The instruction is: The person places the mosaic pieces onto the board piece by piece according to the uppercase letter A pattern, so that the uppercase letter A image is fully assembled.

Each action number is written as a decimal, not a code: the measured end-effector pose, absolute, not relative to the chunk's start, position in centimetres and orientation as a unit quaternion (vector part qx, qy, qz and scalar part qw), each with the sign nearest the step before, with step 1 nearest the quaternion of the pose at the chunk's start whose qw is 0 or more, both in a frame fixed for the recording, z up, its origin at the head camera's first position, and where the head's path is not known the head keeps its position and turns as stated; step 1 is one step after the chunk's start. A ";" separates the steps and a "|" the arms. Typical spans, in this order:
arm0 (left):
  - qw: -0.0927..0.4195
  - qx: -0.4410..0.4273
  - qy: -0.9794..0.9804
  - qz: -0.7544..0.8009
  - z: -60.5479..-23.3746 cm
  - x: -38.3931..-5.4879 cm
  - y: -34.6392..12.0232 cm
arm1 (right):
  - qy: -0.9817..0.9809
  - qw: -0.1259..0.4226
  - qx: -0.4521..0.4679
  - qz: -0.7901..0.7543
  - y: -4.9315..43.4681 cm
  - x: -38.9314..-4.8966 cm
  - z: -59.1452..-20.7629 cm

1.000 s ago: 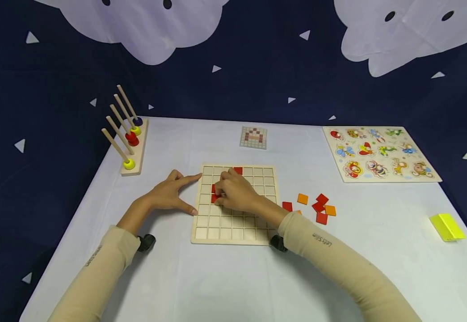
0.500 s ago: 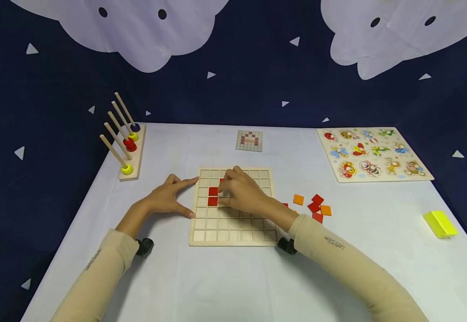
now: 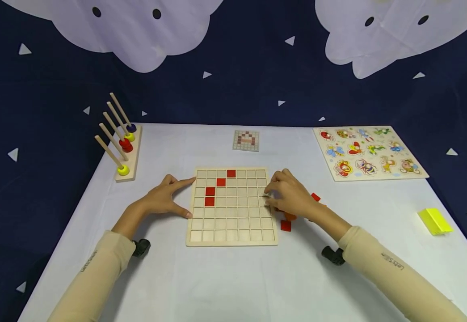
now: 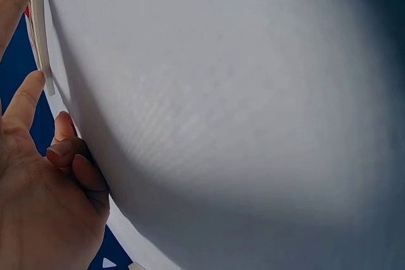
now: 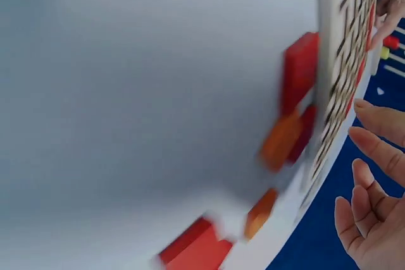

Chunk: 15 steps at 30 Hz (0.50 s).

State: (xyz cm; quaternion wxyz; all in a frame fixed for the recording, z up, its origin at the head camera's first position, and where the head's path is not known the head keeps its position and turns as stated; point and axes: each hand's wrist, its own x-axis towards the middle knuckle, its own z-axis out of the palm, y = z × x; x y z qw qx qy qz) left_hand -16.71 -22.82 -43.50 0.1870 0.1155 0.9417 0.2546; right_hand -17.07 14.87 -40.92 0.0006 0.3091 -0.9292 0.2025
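A square wooden grid board (image 3: pixel 233 223) lies on the table, with several red square tiles (image 3: pixel 210 191) in its upper-left cells. The thumb and index finger of my left hand (image 3: pixel 157 199) are spread against the board's left edge, its other fingers folded in the left wrist view. My right hand (image 3: pixel 291 194) hovers at the board's right edge, over loose tiles. Nothing shows between its loosely bent fingers (image 5: pixel 373 147) in the right wrist view. Beneath it, a red tile (image 3: pixel 286 226) and an orange tile (image 5: pixel 281 142) are visible; others are partly hidden.
Behind the board lies a small pattern card (image 3: pixel 246 141). A peg stand (image 3: pixel 134 156) with coloured rings is at the back left. An insect puzzle board (image 3: pixel 372 154) sits at the back right, and a yellow block (image 3: pixel 435 221) farther right.
My right hand has moved right, off the grid's upper-left cells to its right edge, uncovering the red tiles there. My left hand stays at the left edge. The head view has shifted slightly.
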 end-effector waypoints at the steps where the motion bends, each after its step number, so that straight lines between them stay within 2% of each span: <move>1: 0.187 0.114 0.942 0.254 -43.5 -16.7 -22.9 | -0.931 -0.002 0.306 0.198 15.4 -16.9 -41.0; 6: 0.188 0.115 0.942 0.255 -43.4 -16.6 -22.9 | -0.939 -0.015 0.285 0.191 17.3 -16.1 -41.6; 15: 0.192 0.118 0.940 0.257 -43.3 -16.7 -22.9 | -0.940 0.012 0.288 0.182 18.6 -15.6 -42.8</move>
